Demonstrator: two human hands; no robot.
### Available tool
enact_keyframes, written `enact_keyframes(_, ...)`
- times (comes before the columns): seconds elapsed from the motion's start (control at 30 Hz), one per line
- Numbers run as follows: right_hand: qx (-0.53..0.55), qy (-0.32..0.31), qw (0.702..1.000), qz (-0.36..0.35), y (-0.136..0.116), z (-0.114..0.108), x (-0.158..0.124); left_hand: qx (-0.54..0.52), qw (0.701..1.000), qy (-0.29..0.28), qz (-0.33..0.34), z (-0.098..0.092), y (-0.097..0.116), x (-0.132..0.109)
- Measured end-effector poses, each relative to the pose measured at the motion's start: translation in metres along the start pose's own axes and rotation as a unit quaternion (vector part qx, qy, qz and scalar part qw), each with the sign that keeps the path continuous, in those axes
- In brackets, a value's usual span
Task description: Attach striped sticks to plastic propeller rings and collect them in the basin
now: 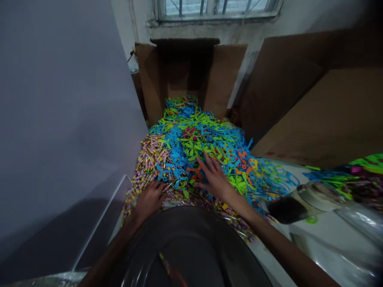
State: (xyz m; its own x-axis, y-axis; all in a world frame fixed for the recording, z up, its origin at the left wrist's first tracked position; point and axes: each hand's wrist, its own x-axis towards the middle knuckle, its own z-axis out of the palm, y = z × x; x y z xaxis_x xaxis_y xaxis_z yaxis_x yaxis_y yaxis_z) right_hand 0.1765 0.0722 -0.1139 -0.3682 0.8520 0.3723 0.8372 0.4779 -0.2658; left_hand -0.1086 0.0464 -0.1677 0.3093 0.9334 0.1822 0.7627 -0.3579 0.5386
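Observation:
A heap of plastic propeller rings (194,145) in green, blue and orange spreads in front of me. My right hand (217,179) reaches over the near part of it, fingers spread, with nothing visibly gripped. An orange propeller ring (195,173) lies just by its fingertips. To the left my left hand (152,197) is low at the edge of small pink-and-yellow striped pieces (149,155), its fingers curled down. Whatever those fingers hold, if anything, is hidden. A dark round tub (191,235) stands between my forearms, with a thin striped stick (164,261) in it.
An open cardboard box (229,75) on its side stands behind the heap. A larger cardboard box (326,115) is at the right, and a tall pale panel (66,99) walls off the left. A clear jar-like container (317,195) lies at the right, beside clear plastic bags (338,259).

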Motion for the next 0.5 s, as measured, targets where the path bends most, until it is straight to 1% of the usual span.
enact_keyframes(0.07, -0.012, 0.009, 1.0, 0.016, 0.004, 0.011, 0.01, 0.004, 1.0, 0.004, -0.007, 0.004, 0.001, -0.002)
enact_keyframes(0.13, 0.001, 0.04, 0.999, 0.019, 0.005, 0.013, 0.016, -0.004, 1.0, 0.003, -0.017, 0.004, 0.001, -0.002)
enact_keyframes(0.27, 0.033, 0.096, 0.995, 0.018, 0.004, 0.0, 0.02, -0.042, 0.998, 0.01, -0.052, -0.002, -0.003, -0.001)
enact_keyframes(0.37, 0.055, 0.138, 0.989, 0.02, 0.001, -0.015, 0.02, -0.084, 0.993, 0.032, -0.077, -0.009, -0.002, 0.0)
enact_keyframes(0.43, 0.135, 0.16, 0.977, 0.047, -0.003, -0.025, 0.019, -0.117, 0.988, 0.047, -0.087, -0.018, 0.003, 0.001)
enact_keyframes(0.5, 0.245, 0.171, 0.95, 0.092, -0.01, -0.036, 0.019, -0.194, 0.974, 0.063, -0.093, -0.032, 0.013, 0.0)
